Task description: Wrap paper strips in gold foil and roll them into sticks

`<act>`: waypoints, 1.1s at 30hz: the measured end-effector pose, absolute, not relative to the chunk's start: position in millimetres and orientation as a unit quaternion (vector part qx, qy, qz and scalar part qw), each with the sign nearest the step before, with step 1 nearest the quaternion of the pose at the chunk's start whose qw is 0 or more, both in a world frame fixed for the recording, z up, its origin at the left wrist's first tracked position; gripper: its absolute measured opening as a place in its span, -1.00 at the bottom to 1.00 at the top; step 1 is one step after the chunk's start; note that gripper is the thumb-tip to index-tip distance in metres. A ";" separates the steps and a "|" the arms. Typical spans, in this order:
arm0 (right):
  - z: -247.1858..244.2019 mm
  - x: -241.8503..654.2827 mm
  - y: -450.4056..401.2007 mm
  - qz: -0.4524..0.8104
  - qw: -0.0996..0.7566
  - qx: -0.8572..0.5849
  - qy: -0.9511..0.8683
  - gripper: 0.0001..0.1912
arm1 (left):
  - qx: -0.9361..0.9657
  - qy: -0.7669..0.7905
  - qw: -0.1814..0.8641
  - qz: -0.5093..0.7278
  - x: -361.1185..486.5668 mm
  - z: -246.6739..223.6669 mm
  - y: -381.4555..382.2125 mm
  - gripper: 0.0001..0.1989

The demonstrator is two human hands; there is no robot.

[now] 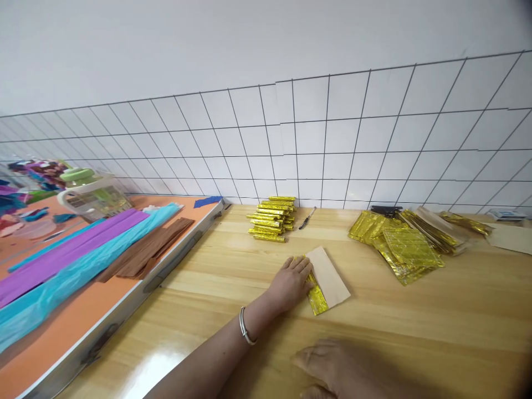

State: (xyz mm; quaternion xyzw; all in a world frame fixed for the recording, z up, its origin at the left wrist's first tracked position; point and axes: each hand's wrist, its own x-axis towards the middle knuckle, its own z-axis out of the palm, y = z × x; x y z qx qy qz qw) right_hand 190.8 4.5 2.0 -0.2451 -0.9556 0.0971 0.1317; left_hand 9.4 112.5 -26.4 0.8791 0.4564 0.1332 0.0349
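My left hand, with a silver bangle at the wrist, lies flat on a gold foil sheet, its fingers stretched forward over the foil. A beige card rests on the right part of that foil, just beside my fingers. Nearer to me, my right hand is low over the wooden table, blurred, with thumb and fingers apart and nothing in it. Behind my left hand, a stack of narrow folded gold strips stands by the wall.
A pen lies beside the stack. Gold foil sheets are piled at the right, near a black object and more beige card. At left, an orange-topped surface holds purple crepe paper and a clear container.
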 end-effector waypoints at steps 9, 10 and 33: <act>-5.1 283.5 106.6 -0.148 0.138 -0.429 -0.880 -0.40 | 0.961 0.272 0.047 0.019 -2.3 -10.4 166.7 -0.51; -9.6 288.4 116.6 -0.167 0.119 -0.429 -0.880 -0.34 | 0.967 0.253 0.033 0.008 -0.2 -6.7 175.4 -0.52; -30.3 244.6 92.0 -0.017 0.136 -0.405 -0.904 -0.83 | 0.889 0.377 0.213 0.151 -44.2 3.6 89.6 -0.52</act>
